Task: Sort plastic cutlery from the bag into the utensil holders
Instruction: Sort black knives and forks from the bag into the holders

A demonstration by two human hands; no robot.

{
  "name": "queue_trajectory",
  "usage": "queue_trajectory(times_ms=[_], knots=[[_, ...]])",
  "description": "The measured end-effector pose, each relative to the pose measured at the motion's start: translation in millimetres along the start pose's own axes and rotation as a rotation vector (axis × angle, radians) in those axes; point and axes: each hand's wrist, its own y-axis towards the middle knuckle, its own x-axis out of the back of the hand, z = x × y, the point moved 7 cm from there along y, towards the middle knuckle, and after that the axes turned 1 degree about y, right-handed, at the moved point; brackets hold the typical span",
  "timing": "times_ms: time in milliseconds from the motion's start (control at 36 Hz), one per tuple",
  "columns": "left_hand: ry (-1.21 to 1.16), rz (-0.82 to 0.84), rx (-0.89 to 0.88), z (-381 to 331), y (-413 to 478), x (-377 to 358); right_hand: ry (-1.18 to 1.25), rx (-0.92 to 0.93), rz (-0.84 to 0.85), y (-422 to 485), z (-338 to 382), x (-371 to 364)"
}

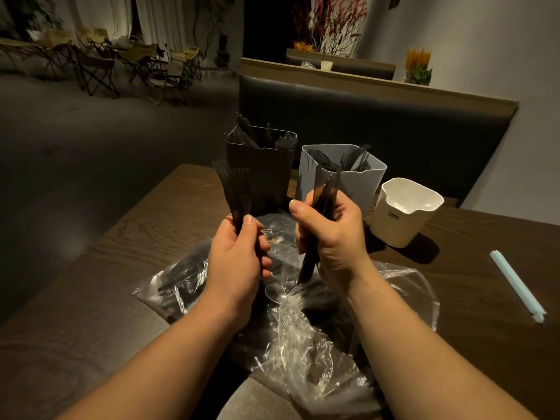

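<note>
Black plastic forks (234, 189) fan from the clenched left hand (239, 259) and knives (326, 192) stand gripped in the right hand (331, 237), both above the clear bag (318, 338), just short of the holders (362, 189), where a slackened fist could scatter either bundle across the table (485, 268).

bag (303, 338): black cutlery inside is just a dark jumble behind crinkly plastic
forks (235, 189): handles buried in the left hand (239, 253)
knives (328, 184): middles hidden by the right hand (330, 234)
white holder (406, 213): tiny logo, can't read it
dark holder (260, 165): contents too murky to tell apart
counter (151, 237): runs off the bottom edge
</note>
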Motion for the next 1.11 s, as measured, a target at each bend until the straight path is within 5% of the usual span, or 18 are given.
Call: queue_trajectory(times_ms=[333, 444, 583, 833, 944, 1111], knots=[[0.235, 0.109, -0.023, 1, 2, -4, 0.088, -0.265, 0.1, 2, -1, -3], [0.185, 0.052, -0.026, 0, 1, -2, 0.062, -0.29, -0.025, 7, -1, 1], [0.03, -0.096, -0.073, -9, 6, 12, 0.097, -0.171, -0.167, 47, 44, -3], [-0.058, -0.026, -0.09, -14, 2, 6, 0.289, 0.148, -0.319, 146, 98, -33], [-0.071, -0.065, -0.077, -11, 7, 12, 0.158, 0.128, -0.408, 170, 78, -42], [-0.082, -0.068, -0.056, -8, 10, 14, -0.13, -0.141, -0.349, 183, 35, -43]])
